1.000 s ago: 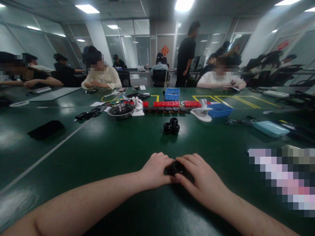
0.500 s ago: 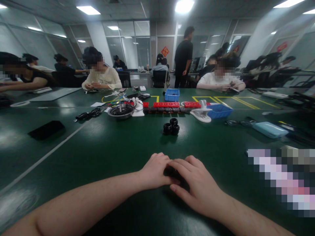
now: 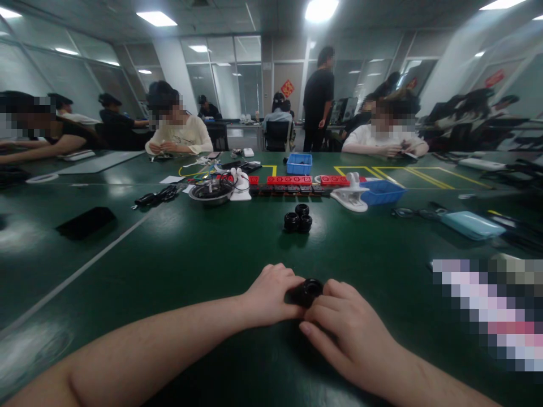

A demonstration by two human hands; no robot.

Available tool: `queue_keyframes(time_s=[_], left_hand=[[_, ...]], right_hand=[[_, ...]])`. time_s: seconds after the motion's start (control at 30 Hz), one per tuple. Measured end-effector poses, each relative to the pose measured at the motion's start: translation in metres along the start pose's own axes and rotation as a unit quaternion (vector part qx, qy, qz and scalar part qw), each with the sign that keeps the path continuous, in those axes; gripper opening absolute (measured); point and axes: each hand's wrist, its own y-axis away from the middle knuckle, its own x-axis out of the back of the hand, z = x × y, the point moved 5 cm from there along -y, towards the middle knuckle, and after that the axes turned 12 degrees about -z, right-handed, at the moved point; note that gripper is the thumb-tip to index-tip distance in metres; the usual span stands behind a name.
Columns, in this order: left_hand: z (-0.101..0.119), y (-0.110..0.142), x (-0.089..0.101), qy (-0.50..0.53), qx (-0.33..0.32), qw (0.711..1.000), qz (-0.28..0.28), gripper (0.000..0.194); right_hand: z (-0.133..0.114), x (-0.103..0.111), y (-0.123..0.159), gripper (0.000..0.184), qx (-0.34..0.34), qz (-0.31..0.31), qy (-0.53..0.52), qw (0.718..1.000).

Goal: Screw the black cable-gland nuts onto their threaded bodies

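Note:
A glossy black round part (image 3: 313,289) with a hollow in its top is held near the table's front, in my left hand (image 3: 275,294). The left fingers wrap around its left side, thumb towards me. My right hand (image 3: 345,316) is closed against the part's right and near side, its fingers curled and thumb low. Whatever its fingertips hold is hidden behind the fingers. Beyond the hands, three similar black round parts (image 3: 298,219) stand in a tight group on the green table (image 3: 203,249).
Red strips (image 3: 289,180), a metal bowl (image 3: 211,192), white clamp stands (image 3: 351,195) and blue bins (image 3: 382,193) line the table's middle. Left lies a black box-like object (image 3: 86,222); right, a light-blue packet (image 3: 472,225). Several people sit beyond, and one person (image 3: 318,93) stands.
My right hand has shifted slightly right and its fingers have curled, uncovering the top of the black round part. My left hand still holds it. The view has moved a little.

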Motion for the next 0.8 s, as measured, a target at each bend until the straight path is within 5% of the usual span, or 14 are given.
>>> queue_keyframes(time_s=[0.3,0.8], left_hand=[[0.001,0.001,0.003,0.007,-0.007,1.000,0.005,0.041],[0.001,0.001,0.001,-0.006,-0.004,1.000,0.003,0.043]], right_hand=[[0.040,0.009,-0.005,0.040,-0.133,0.018,0.044,0.990],[0.033,0.008,-0.004,0.024,-0.105,0.066,0.016,0.992]])
